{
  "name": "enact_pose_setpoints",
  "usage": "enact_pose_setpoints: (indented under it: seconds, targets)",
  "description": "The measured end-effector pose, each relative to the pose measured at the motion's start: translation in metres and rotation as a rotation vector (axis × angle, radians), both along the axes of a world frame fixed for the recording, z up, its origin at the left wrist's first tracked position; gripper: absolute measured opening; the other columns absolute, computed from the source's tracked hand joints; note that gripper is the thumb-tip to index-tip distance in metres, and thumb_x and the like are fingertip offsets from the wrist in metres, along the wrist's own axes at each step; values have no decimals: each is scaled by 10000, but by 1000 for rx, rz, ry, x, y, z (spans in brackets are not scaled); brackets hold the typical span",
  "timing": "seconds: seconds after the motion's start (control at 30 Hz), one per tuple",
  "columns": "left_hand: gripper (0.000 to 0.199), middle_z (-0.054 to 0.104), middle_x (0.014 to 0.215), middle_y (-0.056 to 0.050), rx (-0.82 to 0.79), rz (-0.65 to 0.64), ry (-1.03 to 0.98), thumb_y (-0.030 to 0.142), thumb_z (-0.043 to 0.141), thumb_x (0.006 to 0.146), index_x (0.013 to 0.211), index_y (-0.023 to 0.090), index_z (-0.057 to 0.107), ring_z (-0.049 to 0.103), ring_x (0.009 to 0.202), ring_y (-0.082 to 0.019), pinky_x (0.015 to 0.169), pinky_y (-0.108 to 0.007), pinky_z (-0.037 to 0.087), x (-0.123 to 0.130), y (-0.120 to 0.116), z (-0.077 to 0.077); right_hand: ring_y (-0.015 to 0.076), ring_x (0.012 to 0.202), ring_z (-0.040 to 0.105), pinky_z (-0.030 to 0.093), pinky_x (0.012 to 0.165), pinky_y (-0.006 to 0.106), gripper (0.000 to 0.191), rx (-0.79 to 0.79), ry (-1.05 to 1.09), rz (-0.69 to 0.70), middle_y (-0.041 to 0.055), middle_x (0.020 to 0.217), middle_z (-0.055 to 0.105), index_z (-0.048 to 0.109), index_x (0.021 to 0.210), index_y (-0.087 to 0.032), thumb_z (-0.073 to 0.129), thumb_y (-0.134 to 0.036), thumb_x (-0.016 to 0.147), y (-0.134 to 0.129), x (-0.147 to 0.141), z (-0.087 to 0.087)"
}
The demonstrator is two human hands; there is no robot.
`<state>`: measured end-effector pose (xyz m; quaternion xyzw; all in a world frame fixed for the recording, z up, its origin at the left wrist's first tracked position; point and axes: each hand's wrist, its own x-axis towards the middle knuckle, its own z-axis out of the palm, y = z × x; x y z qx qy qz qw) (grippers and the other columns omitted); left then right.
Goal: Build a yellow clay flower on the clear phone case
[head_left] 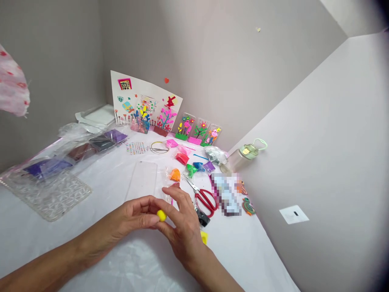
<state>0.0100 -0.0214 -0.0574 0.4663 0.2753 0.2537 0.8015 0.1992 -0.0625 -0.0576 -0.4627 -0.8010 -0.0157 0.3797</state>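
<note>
A small yellow ball of modelling clay [161,215] sits between my two hands above the near part of the table. My left hand [136,213] pinches it from the left, thumb in front and fingers curled behind. From the right, my right hand [185,223] has its thumb and index finger closed around the ball, while its other fingers stretch forward. Just beyond the hands lies a clear flat plastic case [142,180]. Partly hidden by my right hand, a yellow piece [204,237] and a black packet [204,219] lie at its right.
Red-handled scissors [207,202] lie right of my hands. Clay packets, including orange [175,174] and red [182,157], are farther back. A bottle [243,157] stands by the right wall. Decorated clear cases [185,126] lean at the back. A textured clear mat [51,196] lies left.
</note>
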Motion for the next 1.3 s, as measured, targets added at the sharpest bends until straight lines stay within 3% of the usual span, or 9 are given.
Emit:
enact_pose_setpoints:
  seconds: [0.1, 0.3, 0.6, 0.8, 1.2, 1.3]
  targets:
    - [297, 735, 1107, -24, -11, 28, 31, 407, 726, 882, 1145, 270, 723, 633, 1133, -272, 992, -353, 459, 1, 1, -2, 246, 1158, 620, 552, 982, 395, 368, -28, 74, 34, 130, 1227, 662, 652, 1273, -209, 730, -314, 930, -2, -1, 0]
    - [213, 691, 1034, -7, 48, 46, 57, 429, 696, 897, 1035, 267, 691, 613, 1054, -237, 969, -340, 464, -1, 1, 2, 195, 863, 658, 562, 737, 298, 194, -39, 138, 68, 82, 951, 704, 675, 1149, -189, 661, -157, 958, -5, -1, 3]
    - [200, 680, 954, 12, 170, 58, 98, 455, 702, 878, 955, 272, 680, 637, 959, -209, 863, -291, 508, -4, 9, -20, 208, 897, 654, 559, 738, 303, 339, -69, 25, 101, 102, 1028, 713, 602, 1299, -174, 626, -162, 961, -6, -1, 3]
    - [186, 656, 839, 10, 264, 94, 147, 417, 680, 856, 888, 238, 641, 613, 797, -185, 722, -261, 500, 0, 10, -26, 184, 814, 651, 533, 705, 281, 226, -50, -21, 105, 84, 944, 710, 652, 1168, -156, 596, -141, 950, -7, -4, 2]
    - [162, 618, 703, 32, 309, 64, 227, 352, 660, 777, 750, 233, 554, 581, 673, -165, 630, -250, 481, 3, 1, -19, 152, 742, 582, 448, 654, 254, 83, -261, 90, 150, 22, 820, 597, 603, 904, -196, 614, -137, 847, -10, -6, 2]
    - [160, 651, 751, 25, 293, 74, 220, 341, 675, 790, 758, 228, 565, 602, 697, -168, 649, -259, 488, 2, 1, -17, 134, 722, 558, 439, 667, 248, 113, -469, 294, 171, 6, 796, 583, 604, 826, -195, 625, -92, 785, -10, -6, 12]
